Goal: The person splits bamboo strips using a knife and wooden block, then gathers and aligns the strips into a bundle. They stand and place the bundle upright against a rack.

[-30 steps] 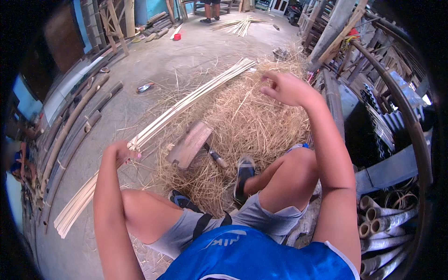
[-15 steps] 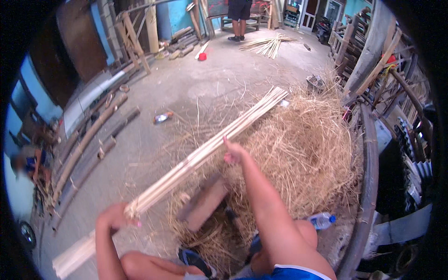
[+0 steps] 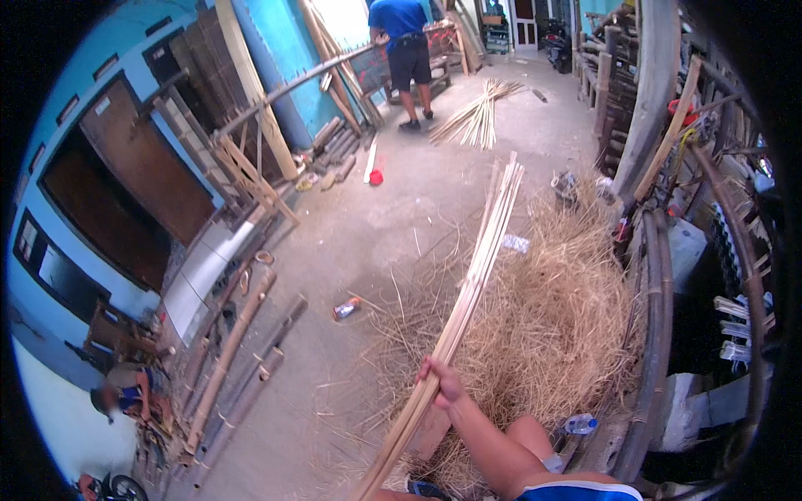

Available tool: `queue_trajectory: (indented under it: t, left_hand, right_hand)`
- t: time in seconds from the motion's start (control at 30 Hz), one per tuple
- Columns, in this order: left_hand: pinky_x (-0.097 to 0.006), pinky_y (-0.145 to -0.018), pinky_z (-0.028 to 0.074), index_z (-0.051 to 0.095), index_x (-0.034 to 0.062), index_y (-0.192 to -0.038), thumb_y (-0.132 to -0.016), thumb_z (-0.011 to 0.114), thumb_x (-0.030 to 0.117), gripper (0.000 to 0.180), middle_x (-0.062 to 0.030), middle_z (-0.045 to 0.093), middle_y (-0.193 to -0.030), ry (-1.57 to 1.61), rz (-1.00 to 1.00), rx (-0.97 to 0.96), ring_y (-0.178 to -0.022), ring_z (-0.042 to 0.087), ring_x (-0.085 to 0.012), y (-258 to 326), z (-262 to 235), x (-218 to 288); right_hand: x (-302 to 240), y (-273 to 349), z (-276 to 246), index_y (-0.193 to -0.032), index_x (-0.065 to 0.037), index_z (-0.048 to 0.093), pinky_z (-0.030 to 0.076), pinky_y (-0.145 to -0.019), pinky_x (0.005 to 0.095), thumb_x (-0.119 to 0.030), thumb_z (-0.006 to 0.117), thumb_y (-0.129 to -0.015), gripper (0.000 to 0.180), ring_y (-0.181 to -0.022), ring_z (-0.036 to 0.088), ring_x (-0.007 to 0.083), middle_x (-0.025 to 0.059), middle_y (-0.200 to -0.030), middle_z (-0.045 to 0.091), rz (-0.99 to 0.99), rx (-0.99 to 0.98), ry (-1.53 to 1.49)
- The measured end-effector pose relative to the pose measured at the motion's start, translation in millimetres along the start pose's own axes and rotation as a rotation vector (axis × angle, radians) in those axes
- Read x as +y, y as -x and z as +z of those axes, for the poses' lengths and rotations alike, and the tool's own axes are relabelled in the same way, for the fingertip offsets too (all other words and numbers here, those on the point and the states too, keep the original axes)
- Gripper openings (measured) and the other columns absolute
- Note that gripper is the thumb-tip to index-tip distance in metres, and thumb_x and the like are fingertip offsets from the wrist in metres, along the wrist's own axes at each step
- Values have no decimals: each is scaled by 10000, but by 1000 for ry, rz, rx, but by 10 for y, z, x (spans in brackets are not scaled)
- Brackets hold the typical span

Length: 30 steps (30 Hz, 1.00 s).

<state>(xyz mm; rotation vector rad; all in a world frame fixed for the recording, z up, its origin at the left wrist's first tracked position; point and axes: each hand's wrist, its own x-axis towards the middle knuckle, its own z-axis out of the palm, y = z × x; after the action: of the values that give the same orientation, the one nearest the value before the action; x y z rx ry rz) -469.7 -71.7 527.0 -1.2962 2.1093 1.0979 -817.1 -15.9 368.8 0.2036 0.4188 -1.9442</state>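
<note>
Swinging round to a much steeper slant, the bundle of pale strips [image 3: 468, 309] ran from the lower edge toward the far floor, where half a second earlier it had lain well over to the lower left. And your right hand [image 3: 443, 386] had made the change with it: earlier it only reached alongside, thumb up, and now its fingers were wrapped round the bundle, low on the stretch in view. Your left hand, clamped on the bundle before, had dropped out of sight, so its hold could not be told. Your view had lifted too, bringing in the upper body of a standing person in blue [image 3: 399, 46] beyond a splayed pile of strips [image 3: 476, 121]. Close in, the heap of straw-like shavings [image 3: 555, 309] spread beneath and right of the bundle, and a wooden block [image 3: 430, 436] sat partly hidden behind the bundle and your forearm. Just right of your knee lay a clear bottle [image 3: 580, 424], with a dark rail [image 3: 656, 334] hemming that side. Over on the left, bamboo poles [image 3: 231, 359] stretched along the floor near a seated person [image 3: 138, 402], and a small packet [image 3: 346, 308] lay between them and the shavings.
</note>
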Motion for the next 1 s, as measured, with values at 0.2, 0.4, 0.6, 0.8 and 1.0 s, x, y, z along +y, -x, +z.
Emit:
queue_trajectory:
  t: [0.2,0.4,0.6,0.8,1.0]
  left_hand:
    - [-464,-1054,478,636,92,-1347,-764,844,476,729,-199,660,-1302,48,104,-41,-1220,617,-372,214,78,371]
    - [-468,-1102,451,604,104,-1399,-821,803,458,706,-208,615,-1385,-152,-150,-227,-1292,570,-391,1001,-323,-939]
    - [-476,-1125,439,591,90,-1423,-888,750,400,638,-220,601,-1421,-198,188,212,-1325,554,-408,1364,-1224,-453]
    - [-452,-1128,412,617,39,-1338,-925,729,234,470,-215,608,-1380,-90,1039,637,-1305,556,-395,1664,-2224,2699]
    - [-469,-1137,427,506,33,-1438,-929,767,357,657,-237,581,-1384,77,1191,771,-1295,579,-356,2436,-2983,4593]
  right_hand:
    - [-27,1134,1262,-1077,-85,626,581,-860,403,-221,681,-1003,164,-890,688,223,58,-897,677,132,78,330]
    - [-78,1733,2133,-1118,-90,619,559,-933,412,-250,670,-1004,203,-1084,676,198,82,-1140,711,207,61,409]
    - [-211,2185,2787,-1232,-76,633,536,-963,430,-283,673,-1012,304,-1143,649,189,46,-1126,704,308,-10,589]
    - [-112,2229,3080,-1186,-58,636,542,-935,397,-278,669,-1021,277,-1056,673,196,77,-1082,703,161,-286,742]
    - [-469,2251,3753,-1098,-39,672,538,-889,372,-285,666,-1030,255,-998,679,159,72,-1014,736,-192,-467,1198]
